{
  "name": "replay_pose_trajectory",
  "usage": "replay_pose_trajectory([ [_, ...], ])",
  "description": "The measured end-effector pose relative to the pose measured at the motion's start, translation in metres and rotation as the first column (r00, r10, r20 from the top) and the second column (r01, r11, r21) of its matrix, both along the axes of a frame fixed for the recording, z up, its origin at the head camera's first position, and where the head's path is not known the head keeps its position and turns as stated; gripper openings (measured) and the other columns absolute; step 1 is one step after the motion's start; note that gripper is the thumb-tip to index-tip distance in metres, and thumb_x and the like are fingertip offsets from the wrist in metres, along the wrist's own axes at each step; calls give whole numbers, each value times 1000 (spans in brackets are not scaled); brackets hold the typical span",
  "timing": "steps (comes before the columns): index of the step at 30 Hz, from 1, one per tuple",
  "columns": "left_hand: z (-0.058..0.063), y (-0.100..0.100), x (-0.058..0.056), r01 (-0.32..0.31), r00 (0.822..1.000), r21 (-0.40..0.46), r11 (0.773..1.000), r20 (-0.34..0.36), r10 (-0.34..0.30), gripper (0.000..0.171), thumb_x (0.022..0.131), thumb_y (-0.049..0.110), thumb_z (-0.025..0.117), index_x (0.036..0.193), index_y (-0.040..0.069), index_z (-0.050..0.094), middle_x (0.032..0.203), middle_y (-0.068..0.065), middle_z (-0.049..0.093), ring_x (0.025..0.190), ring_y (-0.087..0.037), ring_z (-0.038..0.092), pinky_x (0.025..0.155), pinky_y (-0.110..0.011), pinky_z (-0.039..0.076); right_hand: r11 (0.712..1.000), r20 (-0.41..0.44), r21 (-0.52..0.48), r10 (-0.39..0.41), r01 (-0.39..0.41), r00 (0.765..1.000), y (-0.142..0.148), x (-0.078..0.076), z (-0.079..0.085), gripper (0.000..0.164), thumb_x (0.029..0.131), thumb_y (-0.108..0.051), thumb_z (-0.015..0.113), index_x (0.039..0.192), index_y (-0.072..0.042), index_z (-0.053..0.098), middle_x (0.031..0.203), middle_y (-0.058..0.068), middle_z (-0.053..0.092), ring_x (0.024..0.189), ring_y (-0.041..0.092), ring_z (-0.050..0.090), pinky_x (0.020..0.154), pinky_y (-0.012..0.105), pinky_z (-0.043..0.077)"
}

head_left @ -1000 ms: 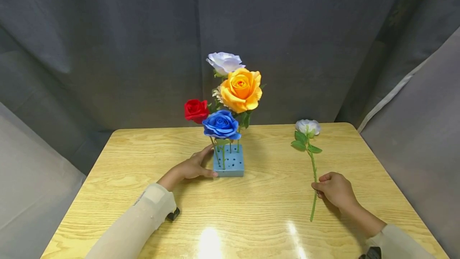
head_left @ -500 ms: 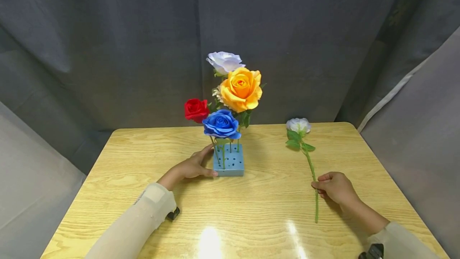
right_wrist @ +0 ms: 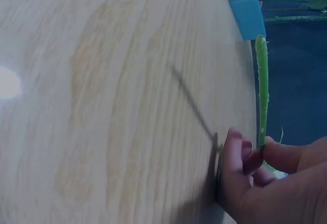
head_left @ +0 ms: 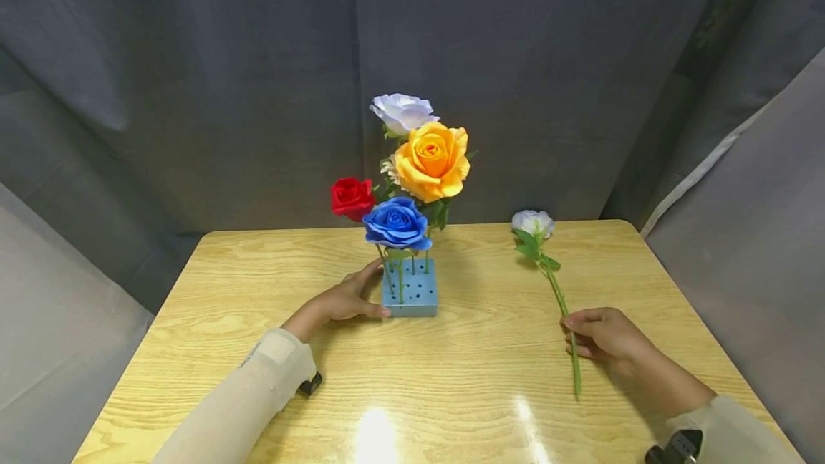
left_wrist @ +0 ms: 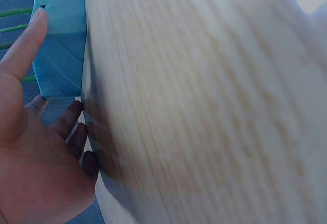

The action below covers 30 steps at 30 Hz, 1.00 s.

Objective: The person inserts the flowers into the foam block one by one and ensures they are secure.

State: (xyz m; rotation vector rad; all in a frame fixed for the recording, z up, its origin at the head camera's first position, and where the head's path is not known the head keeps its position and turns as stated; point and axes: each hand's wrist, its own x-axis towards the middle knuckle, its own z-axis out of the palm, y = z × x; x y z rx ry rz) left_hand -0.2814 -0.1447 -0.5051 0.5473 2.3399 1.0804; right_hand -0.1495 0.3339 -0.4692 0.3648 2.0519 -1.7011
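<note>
A light blue block [head_left: 424, 291] with several holes stands on the table, artificial flowers upright in it. Among them are a blue rose [head_left: 397, 223], a red rose [head_left: 351, 199], an orange-yellow rose [head_left: 432, 162] and a whitish rose [head_left: 404, 112]. My left hand [head_left: 344, 299] rests against the block's left side, thumb at the near corner, fingers spread along it. With my right hand [head_left: 602, 335] I pinch the green stem of a pale white rose [head_left: 533, 223] between thumb and fingers. Its bloom points away, and the stem's cut end [right_wrist: 261, 45] sticks out of my grip.
The wooden table [head_left: 480, 349] reaches back to a dark grey curtain [head_left: 548, 77]. Lighter grey cloth [head_left: 760, 235] hangs at the right, with more on the left. Bright light reflects off the near part of the tabletop.
The white rose's bloom has swung left, and its stem's lower end has shifted right. My right hand has changed its finger hold on the stem. The left hand and block stay put.
</note>
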Motion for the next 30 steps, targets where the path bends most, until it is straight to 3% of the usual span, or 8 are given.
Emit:
replay_pose_trajectory([
  [5,0,0,0,-5,1000,3,1000,0,5,114,82,40,88,167,29,13,172,-8,21,157,-40,10,123,-66,9,970,78,-241,19,0,997,1,-2,-2,26,111,-9,46,126,9,59,105,9,68,95,21,74,93,40,59],
  [10,0,0,1,-12,1000,12,1000,14,12,114,82,40,88,167,31,13,172,-7,19,158,-40,8,123,-67,8,902,118,-431,48,8,992,1,-4,-3,26,111,-7,44,128,5,58,111,11,68,107,24,72,102,42,53],
  [16,-1,0,-1,-7,1000,19,1000,9,7,115,82,40,88,167,31,13,172,-8,20,157,-41,9,122,-68,9,771,112,-636,120,-22,986,3,-2,-2,30,110,-1,41,135,3,57,130,15,63,124,24,64,114,42,42],
  [19,0,0,-1,-5,1000,16,1000,4,5,115,82,40,88,167,31,13,172,-7,20,157,-40,10,122,-67,9,702,102,-711,150,-33,983,1,0,-2,33,111,0,37,133,-2,61,132,14,62,128,25,62,116,42,39],
  [22,0,0,-1,-6,1000,7,1000,4,6,115,81,41,88,167,30,13,172,-7,21,157,-40,10,123,-66,9,650,87,-759,160,-38,983,-3,1,-1,36,111,1,34,134,-4,61,131,14,63,126,24,62,116,41,40],
  [26,0,0,-1,-7,1000,-2,1000,4,7,115,81,42,88,167,30,12,171,-7,22,158,-39,10,123,-65,9,607,75,-794,156,-36,985,-11,2,1,39,111,2,32,135,-5,62,129,13,64,124,22,64,115,39,41],
  [30,0,0,0,-4,1000,1,1000,3,4,115,82,41,88,167,29,12,171,-7,22,158,-39,10,123,-65,9,608,50,-793,137,-44,989,-19,4,4,40,110,4,34,136,-8,63,129,12,64,122,21,65,114,39,43],
])
